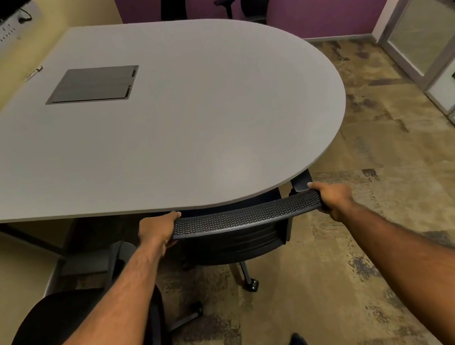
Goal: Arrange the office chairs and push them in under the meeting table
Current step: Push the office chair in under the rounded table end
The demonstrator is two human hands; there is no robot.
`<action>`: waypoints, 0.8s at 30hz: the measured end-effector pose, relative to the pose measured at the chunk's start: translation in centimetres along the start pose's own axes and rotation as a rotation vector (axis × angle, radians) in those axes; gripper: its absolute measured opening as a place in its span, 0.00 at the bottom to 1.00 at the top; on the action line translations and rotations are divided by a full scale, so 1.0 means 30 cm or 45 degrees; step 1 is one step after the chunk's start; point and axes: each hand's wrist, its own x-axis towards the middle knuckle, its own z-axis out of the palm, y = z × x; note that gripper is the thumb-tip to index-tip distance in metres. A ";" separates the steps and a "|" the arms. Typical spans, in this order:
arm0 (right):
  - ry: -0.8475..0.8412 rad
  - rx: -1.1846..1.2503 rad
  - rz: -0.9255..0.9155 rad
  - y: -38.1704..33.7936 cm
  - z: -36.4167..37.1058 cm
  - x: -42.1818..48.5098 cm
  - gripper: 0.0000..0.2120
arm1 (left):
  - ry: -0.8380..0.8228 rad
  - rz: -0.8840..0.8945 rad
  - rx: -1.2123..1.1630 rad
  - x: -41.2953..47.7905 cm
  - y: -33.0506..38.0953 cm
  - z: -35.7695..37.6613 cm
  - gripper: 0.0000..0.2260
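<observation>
Left hand [157,232] and right hand [333,197] each grip one end of a chair [246,216] back, fingers curled over its top rail. The rail runs left to right between the hands and lies almost parallel to the table [187,137] edge just ahead of the knuckles. The seat is largely hidden under the table's rounded end. Both hands are equally near, so a short, straight push forward seems to be all that is left. A second chair [54,340] stands at lower left, under the left forearm and outside the table.
</observation>
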 end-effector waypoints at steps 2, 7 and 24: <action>0.012 -0.004 -0.002 -0.011 0.001 0.010 0.14 | 0.006 0.003 -0.015 0.005 0.007 0.005 0.14; 0.022 0.003 0.003 -0.042 0.014 0.033 0.12 | -0.008 -0.003 -0.054 0.023 0.023 0.011 0.14; -0.042 -0.072 -0.024 -0.105 0.030 0.106 0.10 | 0.045 -0.021 -0.094 -0.007 0.025 0.049 0.14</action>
